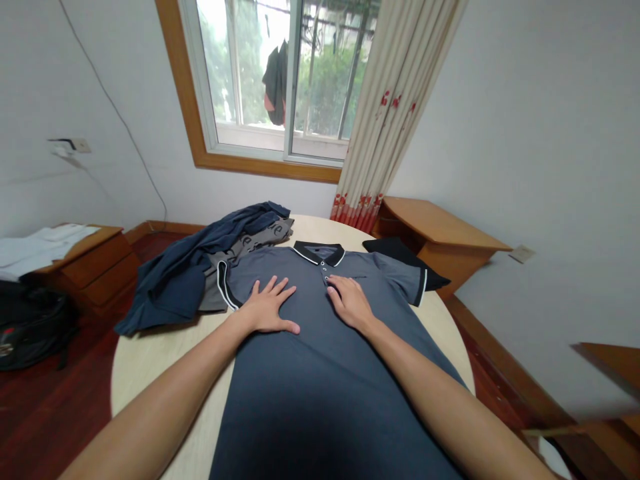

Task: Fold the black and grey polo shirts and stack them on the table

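Touching shirt (310,373) spread beneath left hand (270,307) and right hand (351,303).
Resting left splayed, right half-open, gripping nothing.

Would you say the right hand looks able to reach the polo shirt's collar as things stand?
Probably yes: the right hand rests by the buttons, just below the collar, with nothing blocking it.

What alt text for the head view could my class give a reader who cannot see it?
A grey polo shirt lies spread on a round table, with a person's left hand splayed flat on it and right hand at its button placket. Other clothes lie to the left; beyond are a window and curtain.
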{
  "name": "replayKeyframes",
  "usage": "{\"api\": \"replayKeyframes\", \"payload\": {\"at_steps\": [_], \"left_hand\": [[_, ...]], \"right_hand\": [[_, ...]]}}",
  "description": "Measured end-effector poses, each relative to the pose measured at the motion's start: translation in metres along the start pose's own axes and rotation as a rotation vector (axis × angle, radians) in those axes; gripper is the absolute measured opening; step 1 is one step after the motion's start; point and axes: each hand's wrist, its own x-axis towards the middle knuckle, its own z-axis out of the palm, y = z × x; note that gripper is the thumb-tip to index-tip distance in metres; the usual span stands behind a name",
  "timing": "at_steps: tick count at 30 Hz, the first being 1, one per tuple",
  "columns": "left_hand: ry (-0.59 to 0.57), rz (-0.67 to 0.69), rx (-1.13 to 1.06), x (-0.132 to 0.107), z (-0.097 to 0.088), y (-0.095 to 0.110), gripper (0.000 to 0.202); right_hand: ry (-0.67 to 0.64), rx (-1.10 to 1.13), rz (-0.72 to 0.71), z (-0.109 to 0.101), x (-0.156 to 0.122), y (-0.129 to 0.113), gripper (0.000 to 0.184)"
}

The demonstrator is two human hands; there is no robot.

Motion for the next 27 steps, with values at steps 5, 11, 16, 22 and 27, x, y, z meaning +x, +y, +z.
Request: {"api": "replayKeyframes", "payload": {"at_steps": [5,11,16,22,27], "left_hand": [[0.036,-0.013,0.008,0.001,-0.002,0.005,0.104],[0.136,0.043,-0.004,0.009,0.008,0.020,0.069],[0.125,0.082,-0.023,0.010,0.015,0.017,0.080],[0.114,0.073,-0.036,0.011,0.015,0.013,0.085],[0.103,0.074,-0.045,0.013,0.015,0.015,0.085]], "right_hand": [[-0.095,-0.079,0.087,0.000,0.002,0.003,0.048],[-0.208,-0.137,0.092,0.007,0.028,-0.001,0.056],[-0.247,-0.159,0.264,0.009,0.065,0.042,0.061],[-0.253,-0.260,0.431,0.010,0.093,0.104,0.072],[-0.201,-0.312,0.455,0.009,0.098,0.110,0.071]]}}
